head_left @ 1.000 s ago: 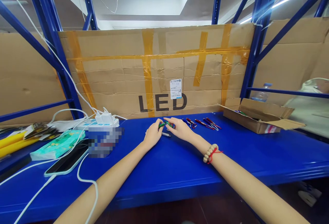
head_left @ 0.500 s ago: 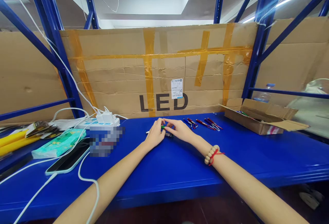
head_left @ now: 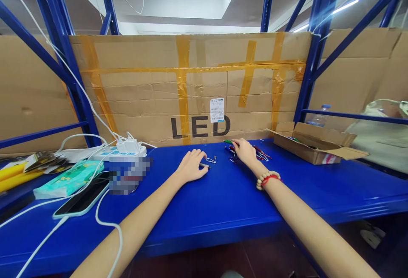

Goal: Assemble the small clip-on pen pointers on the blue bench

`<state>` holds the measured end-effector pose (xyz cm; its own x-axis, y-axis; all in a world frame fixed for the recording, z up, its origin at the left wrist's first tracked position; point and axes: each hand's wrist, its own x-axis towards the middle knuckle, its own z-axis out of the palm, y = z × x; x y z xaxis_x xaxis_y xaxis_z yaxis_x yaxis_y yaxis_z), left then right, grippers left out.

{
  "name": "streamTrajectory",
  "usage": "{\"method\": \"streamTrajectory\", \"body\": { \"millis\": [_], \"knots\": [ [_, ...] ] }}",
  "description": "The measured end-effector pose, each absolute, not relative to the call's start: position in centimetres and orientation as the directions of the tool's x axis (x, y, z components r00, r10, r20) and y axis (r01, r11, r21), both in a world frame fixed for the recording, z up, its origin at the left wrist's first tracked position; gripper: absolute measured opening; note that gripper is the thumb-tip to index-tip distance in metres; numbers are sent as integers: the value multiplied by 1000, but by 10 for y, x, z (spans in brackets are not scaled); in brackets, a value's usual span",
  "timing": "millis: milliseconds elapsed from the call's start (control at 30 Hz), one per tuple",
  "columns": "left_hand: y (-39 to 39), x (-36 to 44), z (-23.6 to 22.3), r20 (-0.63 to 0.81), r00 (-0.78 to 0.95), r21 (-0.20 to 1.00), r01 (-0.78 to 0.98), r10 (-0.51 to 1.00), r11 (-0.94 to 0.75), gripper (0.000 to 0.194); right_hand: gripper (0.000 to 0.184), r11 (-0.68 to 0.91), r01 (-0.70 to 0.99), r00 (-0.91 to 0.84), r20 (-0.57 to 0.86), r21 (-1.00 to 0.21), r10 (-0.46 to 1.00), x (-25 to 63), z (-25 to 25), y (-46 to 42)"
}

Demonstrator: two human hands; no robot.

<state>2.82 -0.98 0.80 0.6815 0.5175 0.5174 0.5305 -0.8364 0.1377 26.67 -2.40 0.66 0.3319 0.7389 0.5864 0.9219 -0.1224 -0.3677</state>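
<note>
My right hand (head_left: 245, 150) pinches a slim green pen (head_left: 228, 141) between thumb and fingertips, just over the far part of the blue shelf. Under and beside that hand lie several red and blue pens (head_left: 262, 154) with metal clips, partly hidden by it. My left hand (head_left: 192, 166) rests on the shelf with its fingers bent and apart. By its thumb lies a dark, silvery pen (head_left: 205, 165), whose other end the hand covers. Just beyond that thumb sits a small silver hook clip (head_left: 211, 160).
An open cardboard box (head_left: 310, 150) stands at the right rear. At left are a power strip (head_left: 127, 150) with white cables, a tissue pack (head_left: 68, 179) and a phone (head_left: 83, 195). A large cardboard panel (head_left: 149, 95) closes off the back of the blue shelf (head_left: 204, 214).
My hands have parted. The right one has moved right and away from me with the green pen, over the other pens. The left stays near the dark pen, and the hook clip now shows.
</note>
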Motion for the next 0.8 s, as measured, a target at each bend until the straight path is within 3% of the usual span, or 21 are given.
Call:
{"method": "streamTrajectory", "body": {
  "millis": [67,133,233,400,467,567,667,800],
  "knots": [
    [-11,28,8,468,753,43,504,463,-863,17,27,-253,894,429,545,-370,720,272,5,-27],
    [-11,28,8,429,775,23,504,464,-863,12,26,-318,876,475,531,-362,702,276,2,-28],
    [-7,28,6,393,780,21,523,488,-852,8,18,-343,872,484,521,-348,703,283,-4,-28],
    [-2,28,3,378,798,28,498,470,-867,22,14,-369,868,494,521,-331,696,288,-6,-26],
    [-2,29,3,395,781,35,514,484,-857,24,17,-301,901,431,572,-312,698,283,-1,-27],
    [-4,32,3,457,714,54,573,530,-818,24,20,-42,959,216,625,-282,750,262,8,-29],
    [-4,35,3,517,602,168,626,609,-762,26,19,181,951,11,614,-250,789,235,14,-33],
    [0,36,2,519,387,533,550,762,-642,29,17,261,943,-115,536,-206,836,211,13,-38]
  ]
}}
